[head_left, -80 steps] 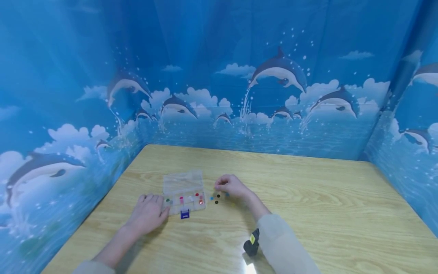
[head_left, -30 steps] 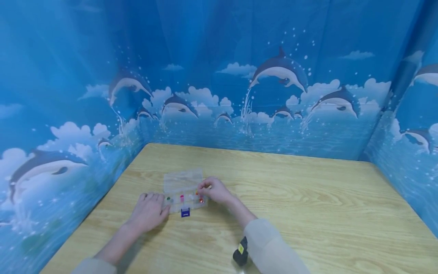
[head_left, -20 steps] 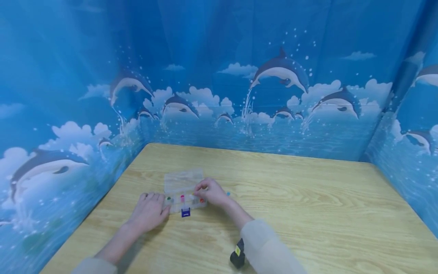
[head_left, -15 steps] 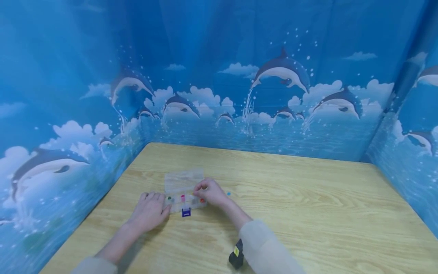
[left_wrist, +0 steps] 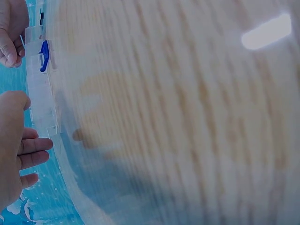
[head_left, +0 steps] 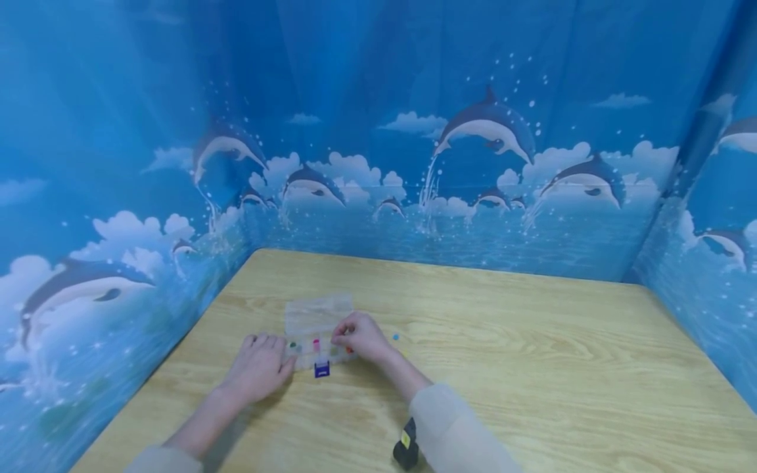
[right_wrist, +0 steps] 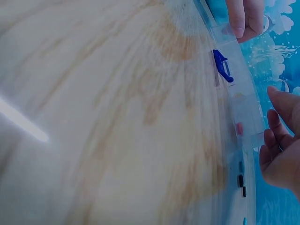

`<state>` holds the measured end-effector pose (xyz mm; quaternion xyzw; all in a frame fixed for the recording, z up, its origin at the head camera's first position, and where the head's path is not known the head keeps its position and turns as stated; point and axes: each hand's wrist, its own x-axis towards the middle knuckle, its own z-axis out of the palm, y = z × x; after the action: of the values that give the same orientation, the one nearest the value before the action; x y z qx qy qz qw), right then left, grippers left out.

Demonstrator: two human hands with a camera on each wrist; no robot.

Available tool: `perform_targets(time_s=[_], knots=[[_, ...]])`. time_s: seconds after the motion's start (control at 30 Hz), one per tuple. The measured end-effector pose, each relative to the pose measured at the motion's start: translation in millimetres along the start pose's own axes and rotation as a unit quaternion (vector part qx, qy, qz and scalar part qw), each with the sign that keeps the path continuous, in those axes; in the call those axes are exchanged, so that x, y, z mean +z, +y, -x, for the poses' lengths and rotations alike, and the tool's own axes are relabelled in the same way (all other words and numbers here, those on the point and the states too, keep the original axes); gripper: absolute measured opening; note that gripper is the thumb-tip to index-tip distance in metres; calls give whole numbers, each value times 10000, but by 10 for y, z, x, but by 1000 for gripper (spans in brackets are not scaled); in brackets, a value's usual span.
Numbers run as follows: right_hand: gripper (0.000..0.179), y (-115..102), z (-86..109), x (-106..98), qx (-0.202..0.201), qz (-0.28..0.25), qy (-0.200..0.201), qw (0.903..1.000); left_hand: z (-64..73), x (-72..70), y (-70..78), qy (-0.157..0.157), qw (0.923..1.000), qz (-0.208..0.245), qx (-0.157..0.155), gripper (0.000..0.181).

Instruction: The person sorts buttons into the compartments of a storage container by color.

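A clear plastic compartment box (head_left: 304, 360) lies on the table, its lid (head_left: 318, 315) folded back and a blue clasp (head_left: 322, 369) in front. Small coloured pieces sit inside, including a green one (head_left: 292, 345), a pink one (head_left: 316, 342) and a red-orange one (head_left: 349, 350). My left hand (head_left: 257, 369) rests against the left end, thumb at the front corner, fingers fairly straight. Above the right compartments is my right hand (head_left: 363, 337), fingers bent. In the right wrist view, its thumb and forefinger stand apart with nothing visible between them.
Right of the box a blue piece (head_left: 396, 337) and a yellow piece (head_left: 404, 353) lie on the wooden table (head_left: 532, 368). Black discs (right_wrist: 241, 180) show there in the right wrist view. A black device (head_left: 405, 447) sits by the right sleeve. Dolphin-print curtains (head_left: 378, 131) surround the table.
My right hand has moved left from the loose pieces to the box. A yellow piece seen at its fingertips half a second ago no longer shows there. My left hand has stayed put.
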<state>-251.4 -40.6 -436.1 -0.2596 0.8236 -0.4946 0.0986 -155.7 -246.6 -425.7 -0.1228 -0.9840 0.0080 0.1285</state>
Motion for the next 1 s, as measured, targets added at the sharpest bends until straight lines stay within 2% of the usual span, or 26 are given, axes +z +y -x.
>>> perform_targets(time_s=[0.2,0.37,0.57,0.77,1.0], knots=[[4,25,31,-39,218,-144,122,9996,28,19,1,19,10000,26,12,34],[4,52,42,-143,150,-182,250,9994,43,20,6,-1,10000,57,-19,35],[5,89,59,-334,105,-170,217,9996,44,20,1,25,10000,15,9,34],[7,135,78,-515,351,-293,194,9988,29,5,5,63,10000,75,-18,36],[8,213,129,-760,244,-111,532,9982,9,15,4,82,9999,60,-10,39]])
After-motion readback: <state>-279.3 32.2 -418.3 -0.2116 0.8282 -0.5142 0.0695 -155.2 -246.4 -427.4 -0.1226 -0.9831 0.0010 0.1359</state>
